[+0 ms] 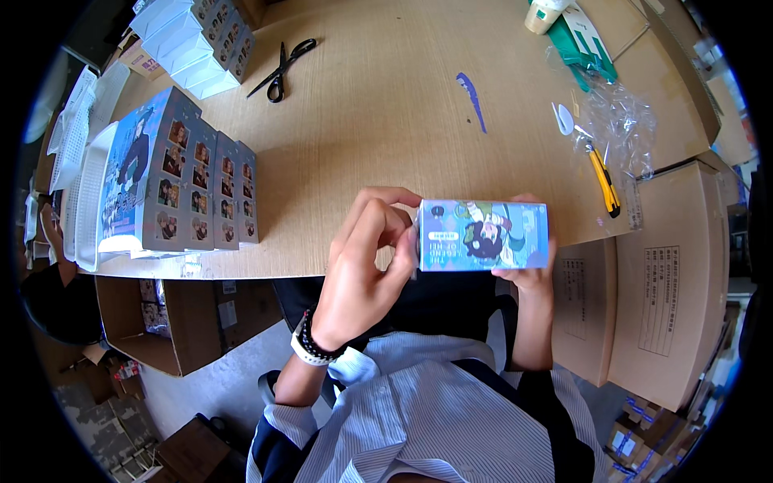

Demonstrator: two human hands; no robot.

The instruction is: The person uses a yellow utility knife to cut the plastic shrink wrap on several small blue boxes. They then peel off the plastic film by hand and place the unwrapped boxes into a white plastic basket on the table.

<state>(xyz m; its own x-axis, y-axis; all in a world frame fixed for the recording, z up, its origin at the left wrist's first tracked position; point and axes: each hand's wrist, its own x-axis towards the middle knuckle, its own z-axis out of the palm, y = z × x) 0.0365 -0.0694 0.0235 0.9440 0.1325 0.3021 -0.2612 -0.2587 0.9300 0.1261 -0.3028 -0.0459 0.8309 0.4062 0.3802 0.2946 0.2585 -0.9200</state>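
Observation:
A small blue printed cardboard box [483, 235] with a cartoon figure on its face is held sideways above the table's front edge. My right hand [531, 276] grips it at the right end, its fingers mostly hidden behind the box. My left hand [366, 253] is closed at the left end, thumb and fingertips pinching the edge there. The left fingers are curled, and the box hides part of their contact. Several larger printed boxes [201, 181] stand in a row to the left, with portrait pictures on their sides.
Black scissors [278, 72] lie behind the box row, near stacked pale boxes [197, 52]. A purple strip [471, 101] lies mid-table. At the right are a yellow utility knife [602, 181], clear plastic wrap [620, 121] and a cup [545, 14]. Large cartons [664, 282] stand beside the table.

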